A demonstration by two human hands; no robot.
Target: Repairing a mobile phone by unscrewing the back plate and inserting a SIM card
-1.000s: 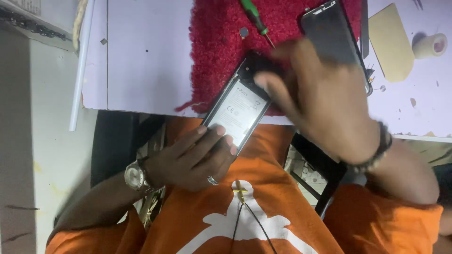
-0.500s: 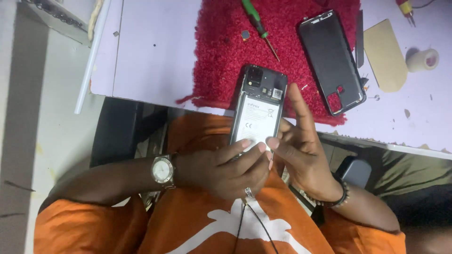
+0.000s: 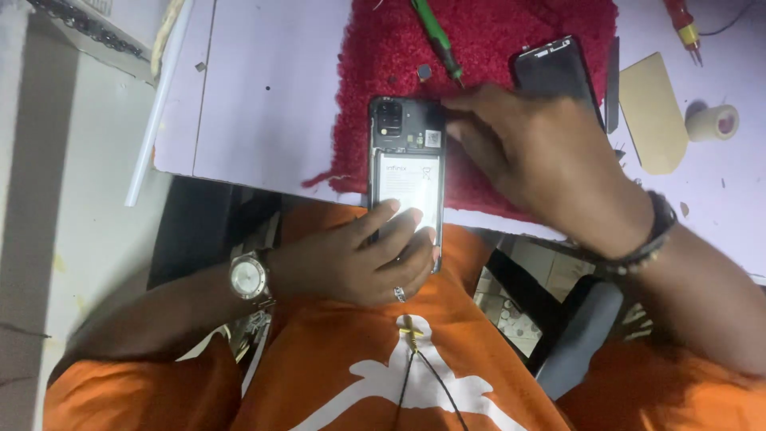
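An opened phone [image 3: 405, 156] with its back cover off shows a white battery and camera module; it lies half on the red mat [image 3: 495, 56] and half over the table edge. My left hand [image 3: 351, 259], with a wristwatch, grips the phone's lower end. My right hand [image 3: 535, 156], with a dark bracelet, rests on the red mat beside the phone's top right corner, fingertips touching it. Whether it pinches anything small is hidden. A dark phone cover [image 3: 554, 68] lies on the mat behind my right hand.
A green-handled screwdriver [image 3: 435, 36] lies on the mat's far side. A red-handled tool [image 3: 685, 25], a tan card [image 3: 654, 112] and a tape roll [image 3: 712, 122] sit on the lilac table [image 3: 263, 88] at right. A chair armrest [image 3: 582, 335] is below.
My right hand has moved from the phone's lower edge up to its top right corner on the mat. The phone has shifted further onto the table. My left hand keeps its hold.
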